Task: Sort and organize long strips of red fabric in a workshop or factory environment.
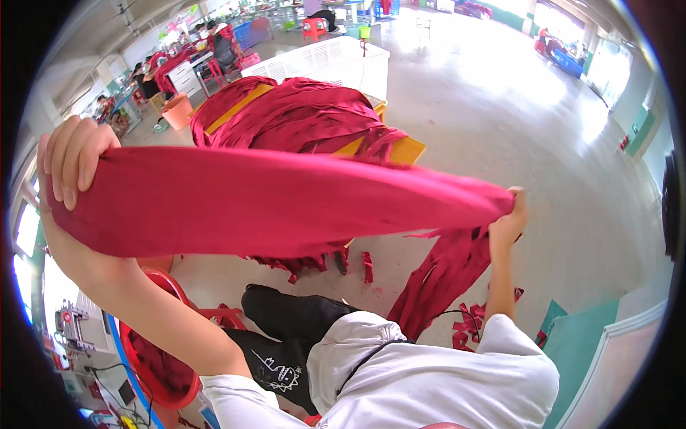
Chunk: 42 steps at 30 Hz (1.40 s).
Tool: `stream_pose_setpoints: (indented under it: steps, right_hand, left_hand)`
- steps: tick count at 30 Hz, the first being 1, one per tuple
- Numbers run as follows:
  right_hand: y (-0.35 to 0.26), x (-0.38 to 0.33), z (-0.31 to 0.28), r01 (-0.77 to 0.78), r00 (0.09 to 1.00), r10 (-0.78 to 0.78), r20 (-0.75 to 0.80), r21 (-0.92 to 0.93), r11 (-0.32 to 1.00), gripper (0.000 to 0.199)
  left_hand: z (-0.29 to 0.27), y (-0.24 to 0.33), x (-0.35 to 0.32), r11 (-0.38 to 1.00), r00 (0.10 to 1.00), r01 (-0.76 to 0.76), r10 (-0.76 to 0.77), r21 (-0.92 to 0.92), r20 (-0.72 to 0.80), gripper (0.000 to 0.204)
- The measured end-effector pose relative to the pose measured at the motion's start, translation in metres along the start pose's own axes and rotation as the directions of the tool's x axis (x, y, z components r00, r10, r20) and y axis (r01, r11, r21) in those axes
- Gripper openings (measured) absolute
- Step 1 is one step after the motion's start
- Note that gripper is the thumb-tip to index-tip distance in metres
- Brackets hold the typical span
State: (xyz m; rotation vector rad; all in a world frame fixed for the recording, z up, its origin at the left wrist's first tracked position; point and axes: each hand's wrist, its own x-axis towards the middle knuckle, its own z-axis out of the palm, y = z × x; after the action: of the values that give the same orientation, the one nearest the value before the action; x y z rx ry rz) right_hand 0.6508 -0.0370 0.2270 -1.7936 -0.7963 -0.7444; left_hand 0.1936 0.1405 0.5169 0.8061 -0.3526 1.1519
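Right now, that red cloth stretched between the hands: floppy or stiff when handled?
Probably floppy: the red cloth bunches at the right hand and folds over the left hand. Likely light; loose strips dangle below and may snag.

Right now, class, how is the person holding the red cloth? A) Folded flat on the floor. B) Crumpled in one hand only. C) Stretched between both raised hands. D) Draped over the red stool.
C: the left hand grips one end of the red cloth and the right hand grips the other, pulling it taut between them.
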Motion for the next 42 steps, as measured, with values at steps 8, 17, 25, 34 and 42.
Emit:
stream_pose_setpoints:
  steps: [8, 17, 25, 34, 42]
  right_hand:
    - [0.046, -0.080, 0.027, -0.067, 0.995, 0.058, -0.081, -0.115, 0.991, 0.018]
    - [0.142, -0.061, 0.051, -0.098, 0.995, 0.092, -0.038, -0.219, 0.971, 0.037]
    - [0.130, 0.149, 0.187, 0.330, 0.942, -0.329, 0.073, -0.398, 0.856, 0.031]
    - [-0.124, 0.309, 0.374, 0.572, 0.821, -0.571, 0.024, -0.040, 0.820, 0.046]
    - [-0.284, 0.220, 0.486, 0.681, 0.610, -0.788, 0.082, 0.454, 0.574, 0.058]
  left_hand:
    - [-0.041, -0.027, -0.016, 1.000, 0.993, 0.010, -0.007, 0.023, -0.116, 0.034]
    - [-0.126, -0.049, -0.017, 1.000, 0.932, -0.010, 0.017, 0.021, -0.362, 0.034]
    - [-0.245, -0.044, 0.032, 0.997, 0.858, -0.013, 0.051, 0.078, -0.512, 0.031]
    - [-0.328, 0.117, 0.048, 0.942, 0.788, -0.302, 0.333, 0.147, -0.518, 0.020]
    - [-0.454, 0.270, -0.102, 0.846, 0.352, -0.380, 0.505, 0.373, -0.788, 0.020]
